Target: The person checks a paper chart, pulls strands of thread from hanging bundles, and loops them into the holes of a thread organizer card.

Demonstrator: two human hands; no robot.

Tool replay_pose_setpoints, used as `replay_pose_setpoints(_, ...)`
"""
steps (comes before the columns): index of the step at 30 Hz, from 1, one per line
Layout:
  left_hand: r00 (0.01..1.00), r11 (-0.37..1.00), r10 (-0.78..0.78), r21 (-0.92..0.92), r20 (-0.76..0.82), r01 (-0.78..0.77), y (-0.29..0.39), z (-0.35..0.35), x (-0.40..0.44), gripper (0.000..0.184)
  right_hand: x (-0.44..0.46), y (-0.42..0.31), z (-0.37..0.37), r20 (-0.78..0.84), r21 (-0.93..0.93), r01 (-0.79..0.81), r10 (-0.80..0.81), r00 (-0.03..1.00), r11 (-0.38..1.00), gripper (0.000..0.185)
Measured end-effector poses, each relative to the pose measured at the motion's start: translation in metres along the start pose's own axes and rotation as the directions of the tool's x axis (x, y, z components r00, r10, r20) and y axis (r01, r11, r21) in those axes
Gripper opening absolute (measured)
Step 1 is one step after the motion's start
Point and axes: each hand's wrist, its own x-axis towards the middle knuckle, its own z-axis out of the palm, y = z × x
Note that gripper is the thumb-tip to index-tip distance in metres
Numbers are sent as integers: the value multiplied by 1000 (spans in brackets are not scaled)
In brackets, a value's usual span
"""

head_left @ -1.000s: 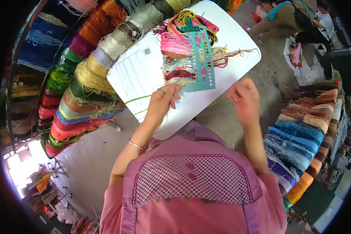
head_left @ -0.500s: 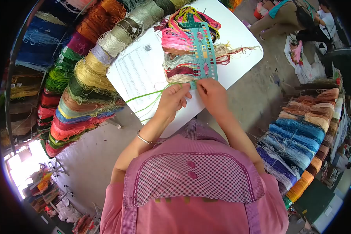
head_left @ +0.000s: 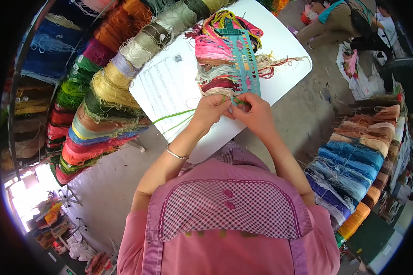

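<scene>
The teal perforated card point(head_left: 244, 59) lay on the white table point(head_left: 291, 50), just beyond the person's hands and right of a printed sheet point(head_left: 157, 82). Judging by how things lay, most of the card's left edge was filled: pink threads point(head_left: 212, 48) sat toward the far end, then brown and grey ones, with maroon threads point(head_left: 220, 85) toward the near end. The green strands point(head_left: 173, 116) did not yet hang there like the others; whether one had passed through a hole could not be told.

The card's long axis ran near to far, its far end leaning slightly left. The green strands trailed leftward and a little nearer from the left hand point(head_left: 213, 109), whose fingers were pinched on them. The right hand point(head_left: 256, 114) was narrow, fingertips closed on green at the card's near end.
</scene>
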Motion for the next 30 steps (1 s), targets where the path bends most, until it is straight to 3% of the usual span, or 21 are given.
replay_pose_setpoints(3, 994, 999, 10, 51, -109, -4, 12, 2, -6, 8, 1, 3, 3, -9, 8, 18, -18, 1000, 1000, 28)
replay_pose_setpoints(6, 996, 968, -26, -250, -81, 5, 13, -27, -14, 7, 3, 7, 7, -3, -35, 35, -36, 999, 999, 30)
replay_pose_setpoints(7, 1000, 892, -11, -451, 27, 22, 16, -35, -14, 16, 3, 9, 8, 3, -59, 35, -35, 999, 998, 31)
replay_pose_setpoints(10, 955, 847, 40, -518, 293, 123, 35, -38, -20, 12, 4, 14, 17, -37, -209, 150, -161, 986, 966, 41)
replay_pose_setpoints(12, 975, 992, -80, -74, 209, 97, 47, -18, -18, 10, 5, 11, 21, -94, -230, 180, -206, 974, 956, 48)
replay_pose_setpoints(13, 982, 982, -122, 159, 146, 98, 49, -8, -16, 10, 5, 9, 22, -121, -242, 195, -229, 966, 951, 51)
replay_pose_setpoints(16, 967, 914, 62, 376, 246, -154, 28, -12, 2, 14, 12, 24, 32, -116, -211, 169, -196, 974, 963, 54)
replay_pose_setpoints(19, 980, 899, 176, 390, 93, -199, 34, -64, -8, 15, 17, 15, 25, 13, -197, 24, -22, 1000, 980, 55)
replay_pose_setpoints(20, 982, 956, 115, 284, -149, -69, 54, -74, -26, 18, 17, 16, 25, 19, -199, 22, -18, 1000, 980, 55)
replay_pose_setpoints(21, 959, 990, -49, 116, -281, 85, 78, -94, -44, 23, 19, 17, 25, 23, -201, 19, -15, 1000, 979, 55)
replay_pose_setpoints(24, 927, 896, 1, -412, -375, -168, 87, -189, -87, 29, 21, 17, 23, 37, -206, 16, -9, 999, 978, 56)
replay_pose_setpoints(25, 913, 846, 43, -471, -406, -250, 93, -215, -102, 22, 21, 17, 22, 47, -207, 20, -11, 999, 978, 56)
replay_pose_setpoints(28, 839, 768, 186, -457, -511, -448, 109, -236, -135, 12, 20, 21, 27, 3, -245, 35, -36, 999, 969, 56)
replay_pose_setpoints(30, 707, 723, 235, -366, -667, -586, 124, -235, -162, 33, 20, 13, 21, 71, -245, 72, -56, 996, 967, 52)
